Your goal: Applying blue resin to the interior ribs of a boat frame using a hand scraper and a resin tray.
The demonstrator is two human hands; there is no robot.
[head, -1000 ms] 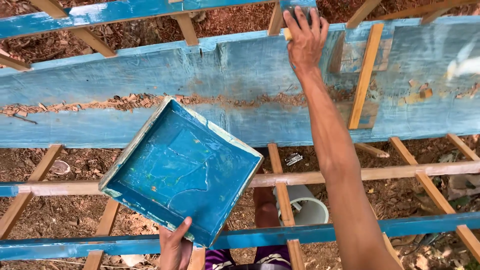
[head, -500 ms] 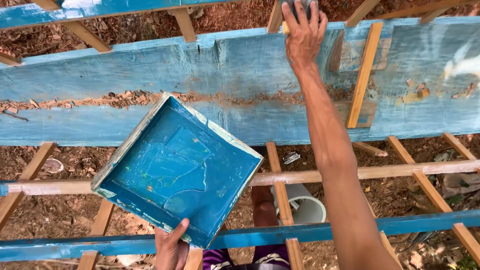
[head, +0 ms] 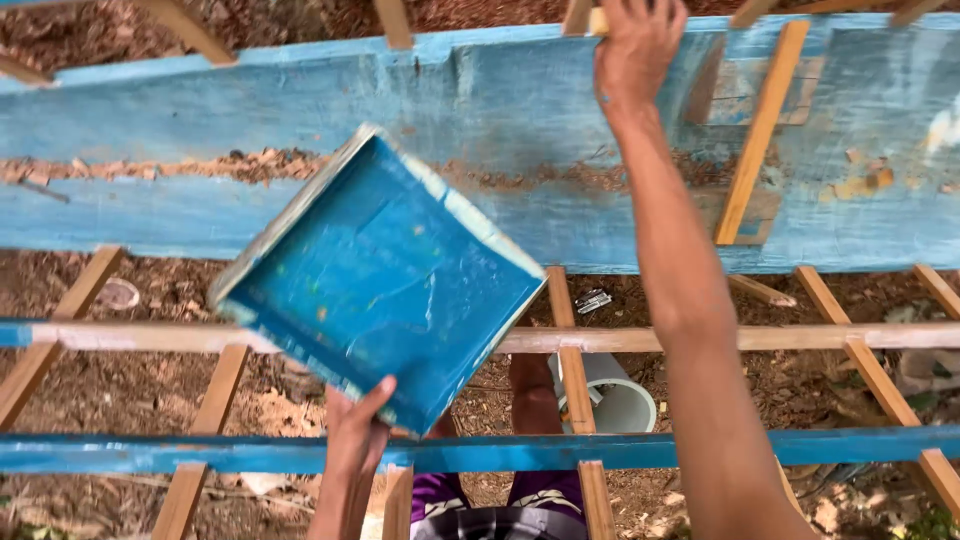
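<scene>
My left hand point(head: 358, 428) grips the near edge of a square tray point(head: 375, 280) coated inside with wet blue paint, holding it tilted above the wooden frame. My right hand point(head: 637, 45) reaches far forward with its fingers closed around a pale wooden handle point(head: 597, 20) at the top edge of the blue-painted plank point(head: 250, 100); what the handle belongs to is cut off by the frame edge. A line of wood shavings point(head: 200, 165) lies along the plank's middle seam.
Bare wooden ribs point(head: 760, 130) cross the blue hull. A pale horizontal batten point(head: 800, 337) and a blue lower rail point(head: 700, 447) run left to right. A white bucket point(head: 615, 400) stands on the shavings-strewn ground below, beside my leg point(head: 535, 395).
The tray has shifted right and up and tilted further. My right hand has moved slightly up toward the top edge of the plank.
</scene>
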